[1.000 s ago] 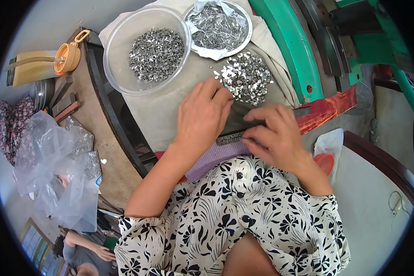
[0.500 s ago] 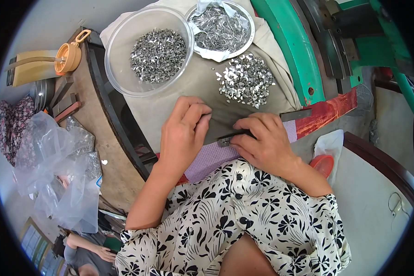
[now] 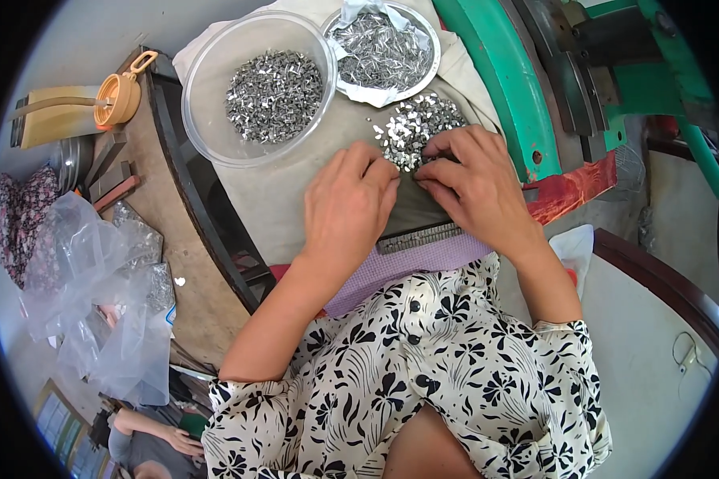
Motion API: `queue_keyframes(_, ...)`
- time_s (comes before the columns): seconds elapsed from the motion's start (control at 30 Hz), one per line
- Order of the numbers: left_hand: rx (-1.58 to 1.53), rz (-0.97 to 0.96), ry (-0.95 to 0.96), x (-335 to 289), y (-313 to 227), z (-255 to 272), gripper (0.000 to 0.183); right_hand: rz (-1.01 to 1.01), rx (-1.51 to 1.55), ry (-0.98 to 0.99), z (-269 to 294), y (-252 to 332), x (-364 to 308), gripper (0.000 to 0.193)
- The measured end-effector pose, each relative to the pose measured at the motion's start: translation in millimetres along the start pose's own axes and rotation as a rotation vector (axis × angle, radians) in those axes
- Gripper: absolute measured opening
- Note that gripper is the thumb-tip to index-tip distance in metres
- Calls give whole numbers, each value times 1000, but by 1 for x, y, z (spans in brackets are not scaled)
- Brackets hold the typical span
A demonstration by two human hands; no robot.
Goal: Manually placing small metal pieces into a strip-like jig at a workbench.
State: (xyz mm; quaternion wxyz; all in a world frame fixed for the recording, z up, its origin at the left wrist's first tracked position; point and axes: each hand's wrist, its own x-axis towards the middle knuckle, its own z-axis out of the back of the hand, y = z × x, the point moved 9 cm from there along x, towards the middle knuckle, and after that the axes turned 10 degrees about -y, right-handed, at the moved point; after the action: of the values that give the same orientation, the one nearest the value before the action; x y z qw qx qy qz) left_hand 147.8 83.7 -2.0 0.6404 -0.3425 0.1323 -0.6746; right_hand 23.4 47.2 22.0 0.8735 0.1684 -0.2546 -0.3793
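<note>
Two hands work at one loose pile of small metal pieces (image 3: pixel 411 128), which lies on a cloth-covered worktop (image 3: pixel 268 199). The pieces are too many and too small to count. The left hand (image 3: pixel 345 203) is at the pile's lower left edge, the right hand (image 3: pixel 481 188) at its lower right; on each, thumb and forefinger stand narrow — I cannot tell whether a piece sits between them. One slotted bar (image 3: pixel 418 239) lies below the hands along a single purple cloth (image 3: pixel 351 289), its right end hidden by the right hand, which also covers part of the pile.

Two containers stand beyond: one clear bowl (image 3: pixel 203 96) of short pieces and one round metal dish (image 3: pixel 435 60) of slender ones. One green machine frame (image 3: pixel 495 68) closes off the right side. On the left are one orange cap (image 3: pixel 118 101), crumpled clear plastic (image 3: pixel 116 327) and — lower down — one other person (image 3: pixel 161 441).
</note>
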Motion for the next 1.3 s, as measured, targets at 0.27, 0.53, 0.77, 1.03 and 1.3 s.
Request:
queue_keyframes(0.27,-71,72,-9,-4,8,6,10,-48,18,0,10,-6,-4,12)
queue_keyframes(0.53,-124,102,-39,-25,12,27,11,-34,8,-1,-3,0,-1,13)
queue_keyframes(0.77,-235,155,-11,-63,2,37,18,-5,-41,-67,-5,7,-1,16)
queue_keyframes(1.03,-165,119,17,-70,-5,26,20,20,159,-76,6,27,-25,17)
queue_keyframes(1.3,-139,112,62,-69,-7,22,26,127,-67,-103,-4,52,-53,17)
